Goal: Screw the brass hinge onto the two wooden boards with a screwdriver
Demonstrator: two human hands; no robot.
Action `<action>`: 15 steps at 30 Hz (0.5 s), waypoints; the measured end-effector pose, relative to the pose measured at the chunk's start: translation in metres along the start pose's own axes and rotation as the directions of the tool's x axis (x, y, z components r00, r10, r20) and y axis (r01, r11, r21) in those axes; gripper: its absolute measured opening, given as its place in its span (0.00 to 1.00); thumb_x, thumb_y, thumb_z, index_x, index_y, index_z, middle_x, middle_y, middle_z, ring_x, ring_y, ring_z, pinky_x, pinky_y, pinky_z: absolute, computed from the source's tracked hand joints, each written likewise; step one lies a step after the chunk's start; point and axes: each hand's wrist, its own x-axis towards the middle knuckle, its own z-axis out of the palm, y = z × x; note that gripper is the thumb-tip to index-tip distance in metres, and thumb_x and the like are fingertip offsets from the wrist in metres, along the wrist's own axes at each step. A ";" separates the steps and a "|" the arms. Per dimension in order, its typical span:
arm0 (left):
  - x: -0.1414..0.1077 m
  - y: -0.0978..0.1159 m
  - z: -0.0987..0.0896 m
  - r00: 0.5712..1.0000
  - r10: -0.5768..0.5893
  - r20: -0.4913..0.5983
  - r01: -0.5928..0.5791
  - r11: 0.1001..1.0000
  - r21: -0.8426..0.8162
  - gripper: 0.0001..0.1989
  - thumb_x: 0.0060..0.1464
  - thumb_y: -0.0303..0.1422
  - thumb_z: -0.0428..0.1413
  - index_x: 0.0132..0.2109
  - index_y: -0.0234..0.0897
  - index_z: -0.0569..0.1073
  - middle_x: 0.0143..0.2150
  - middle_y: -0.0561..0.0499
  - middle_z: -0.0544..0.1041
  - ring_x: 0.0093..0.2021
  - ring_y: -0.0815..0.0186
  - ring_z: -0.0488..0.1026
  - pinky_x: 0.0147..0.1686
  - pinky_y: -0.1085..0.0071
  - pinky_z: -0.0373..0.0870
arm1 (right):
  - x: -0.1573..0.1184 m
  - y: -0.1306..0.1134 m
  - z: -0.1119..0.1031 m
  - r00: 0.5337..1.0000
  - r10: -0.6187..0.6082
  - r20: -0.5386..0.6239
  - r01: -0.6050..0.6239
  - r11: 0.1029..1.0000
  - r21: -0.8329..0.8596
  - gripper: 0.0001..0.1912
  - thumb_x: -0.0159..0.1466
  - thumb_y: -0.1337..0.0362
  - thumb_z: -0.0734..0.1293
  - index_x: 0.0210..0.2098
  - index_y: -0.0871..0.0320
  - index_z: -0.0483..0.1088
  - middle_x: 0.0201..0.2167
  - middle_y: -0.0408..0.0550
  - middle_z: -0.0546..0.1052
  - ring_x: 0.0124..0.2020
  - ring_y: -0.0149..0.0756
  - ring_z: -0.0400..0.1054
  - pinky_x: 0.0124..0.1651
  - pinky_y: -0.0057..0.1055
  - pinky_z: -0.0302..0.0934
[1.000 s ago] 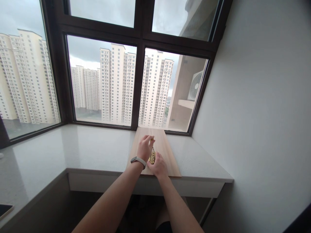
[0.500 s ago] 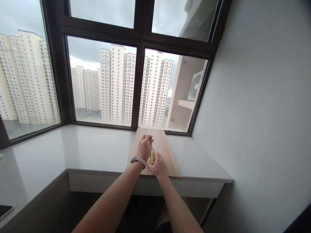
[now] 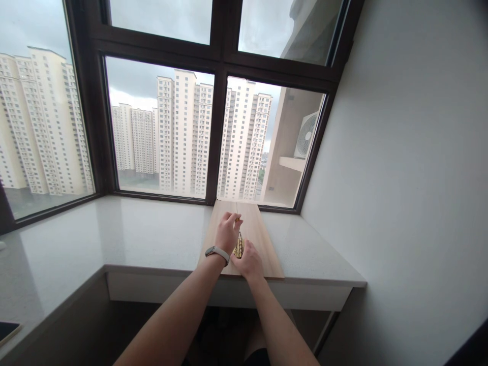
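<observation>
A small gold ornament (image 3: pixel 239 247), ridged and pointed like a tower, stands on a pale wooden board (image 3: pixel 263 254). My right hand (image 3: pixel 250 260) is wrapped round its right side and base, with part of the ornament hidden by the fingers. Just above the tip, my left hand (image 3: pixel 226 231) pinches a small gold and dark piece (image 3: pixel 238 220), mostly covered by the fingertips. Whether that piece touches the tip I cannot tell. A thin line shows above the left fingers; I cannot make out whether it belongs to the piece or the board.
The board lies on a white stone counter (image 3: pixel 163 234) and reaches its front edge. Behind it rises a dark-framed window (image 3: pixel 217 132). A white wall (image 3: pixel 404 152) bounds the right side. A dark flat device (image 3: pixel 8 331) lies at the lower left.
My left hand has shifted very slightly to the right and its fingers have turned around the small piece, covering more of it. The right hand and the ornament stay in place.
</observation>
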 end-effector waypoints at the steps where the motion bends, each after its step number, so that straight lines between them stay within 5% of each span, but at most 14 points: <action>1: 0.000 0.000 0.000 1.000 -0.001 -0.001 0.001 1.000 0.002 0.06 0.64 0.29 0.57 0.46 0.41 0.77 0.42 0.48 0.74 0.39 0.63 0.76 0.40 0.65 0.74 | 0.000 0.000 0.000 1.000 0.004 0.002 -0.004 1.000 -0.002 0.33 0.60 0.50 0.69 0.60 0.58 0.65 0.54 0.58 0.73 0.53 0.47 0.69 0.53 0.36 0.63; 15: 0.000 -0.003 0.004 1.000 0.014 -0.003 -0.014 1.000 -0.004 0.12 0.64 0.26 0.54 0.52 0.41 0.75 0.45 0.46 0.78 0.44 0.59 0.77 0.44 0.62 0.76 | 0.001 0.002 0.002 1.000 0.009 0.014 -0.009 1.000 0.002 0.33 0.60 0.50 0.69 0.60 0.58 0.64 0.54 0.57 0.73 0.53 0.47 0.69 0.55 0.37 0.63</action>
